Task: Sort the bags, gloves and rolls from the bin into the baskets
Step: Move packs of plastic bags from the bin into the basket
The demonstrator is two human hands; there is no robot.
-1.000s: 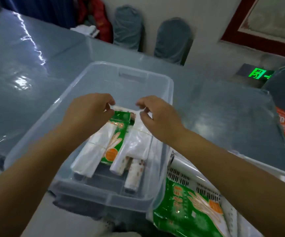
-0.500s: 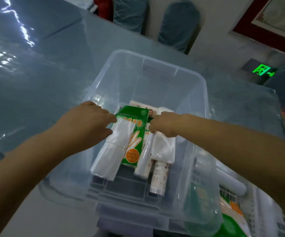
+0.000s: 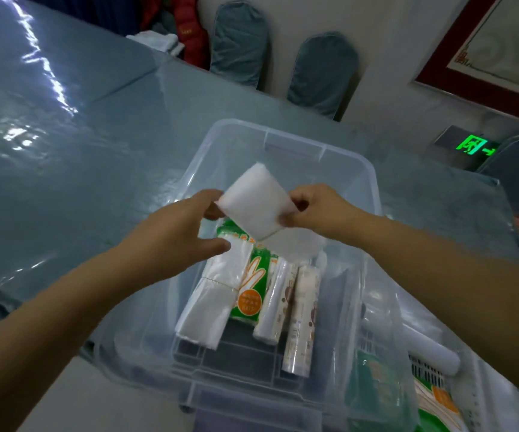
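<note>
A clear plastic bin (image 3: 342, 157) stands on the table in front of me. Above it I hold a folded white bag bundle (image 3: 256, 202): my left hand (image 3: 180, 235) pinches its left edge and my right hand (image 3: 320, 210) grips its right edge. Inside the bin lie another white bag bundle (image 3: 211, 300), a green glove packet (image 3: 252, 285) and two rolls (image 3: 301, 316), side by side. At the lower right a white basket (image 3: 426, 372) holds a white roll (image 3: 429, 350) and a green glove packet (image 3: 439, 403).
The bin rests on a blue-grey table (image 3: 64, 151) with a glossy cover. Two grey chair backs (image 3: 320, 73) stand against the far wall, with a red jacket (image 3: 189, 32) to their left. A green exit sign (image 3: 476, 148) glows at the right.
Both hands were down among the items in the bin; now they have lifted one white bag bundle up above the others. The camera view also shifted left and closer.
</note>
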